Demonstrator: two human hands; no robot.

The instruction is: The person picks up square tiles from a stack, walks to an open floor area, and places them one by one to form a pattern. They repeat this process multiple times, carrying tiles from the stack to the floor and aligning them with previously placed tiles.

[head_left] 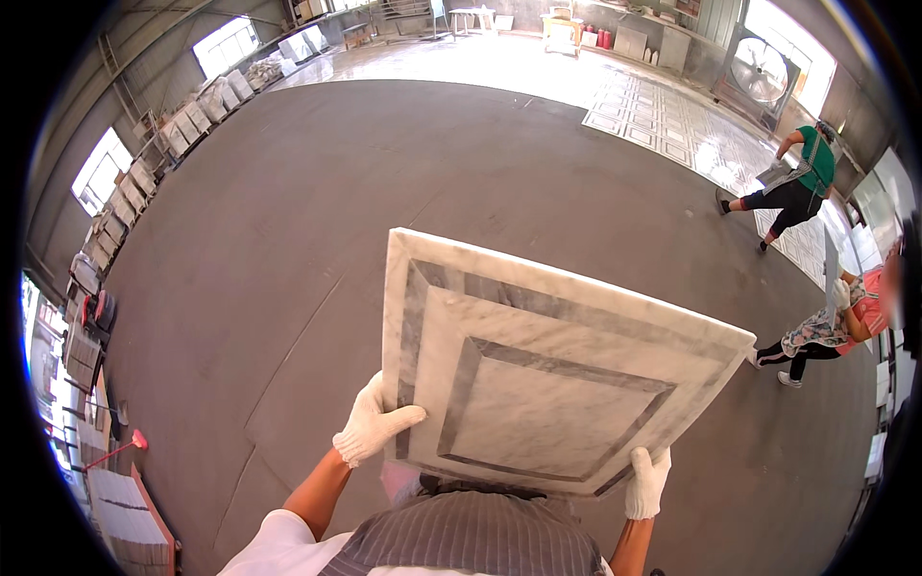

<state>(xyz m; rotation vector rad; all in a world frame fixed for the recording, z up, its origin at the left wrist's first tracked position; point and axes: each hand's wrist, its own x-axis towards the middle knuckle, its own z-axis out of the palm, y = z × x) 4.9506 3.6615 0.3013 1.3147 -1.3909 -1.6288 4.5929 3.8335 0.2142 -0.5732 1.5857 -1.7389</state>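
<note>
A large square marble tile (557, 379), white with two grey inlaid frames, is held tilted in front of my body. My left hand (379, 420), in a white knitted glove, grips its left edge with the thumb on the patterned face. On the lower right edge my right hand (648, 482), gloved the same way, is closed with its thumb over the front. The fingers behind the tile are hidden. Its lower edge is close to my grey striped apron (461, 538); whether they touch I cannot tell.
Grey floor (259, 211) spreads around me. Patterned tiles (663, 120) lie at the far right. Two people carry panels there, one in a green top (816, 158), one in a pink top (864, 302). Stacked slabs (192, 117) line the left wall. A large fan (759, 69) stands far right.
</note>
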